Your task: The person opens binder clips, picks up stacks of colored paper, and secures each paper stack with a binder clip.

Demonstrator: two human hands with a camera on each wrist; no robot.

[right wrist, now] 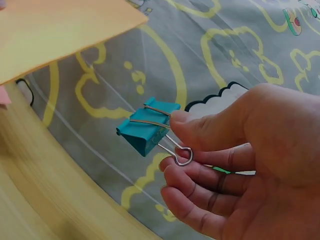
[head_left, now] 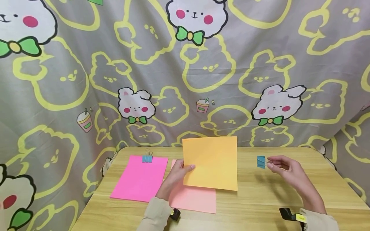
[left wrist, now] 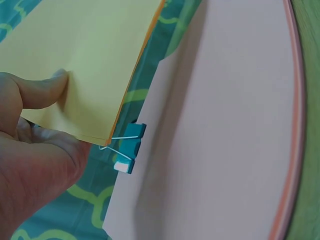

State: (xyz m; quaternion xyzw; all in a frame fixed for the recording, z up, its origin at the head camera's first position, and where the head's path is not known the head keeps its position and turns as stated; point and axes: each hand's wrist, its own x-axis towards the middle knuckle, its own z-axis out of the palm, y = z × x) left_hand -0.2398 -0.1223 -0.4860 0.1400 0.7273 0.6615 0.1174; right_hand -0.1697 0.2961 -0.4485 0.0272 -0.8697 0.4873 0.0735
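Observation:
My left hand [head_left: 180, 173] holds a yellow-orange stack of paper [head_left: 212, 162] by its left edge, thumb on the front face. The stack is raised and tilted up above the table. My right hand [head_left: 289, 170] pinches a blue binder clip [head_left: 261, 162] by its wire handles, to the right of the paper and apart from it. In the right wrist view, thumb and fingers grip the handles of that binder clip [right wrist: 150, 127]. Under the yellow-orange stack lies a pale pink paper stack [head_left: 196, 199], partly covered. The left wrist view shows another blue binder clip [left wrist: 130, 147] at its edge.
A bright pink paper stack [head_left: 141, 179] lies at the left of the wooden table [head_left: 248, 208], with a blue binder clip [head_left: 147, 158] on its far edge. A grey patterned curtain [head_left: 173, 73] hangs close behind the table and around its sides.

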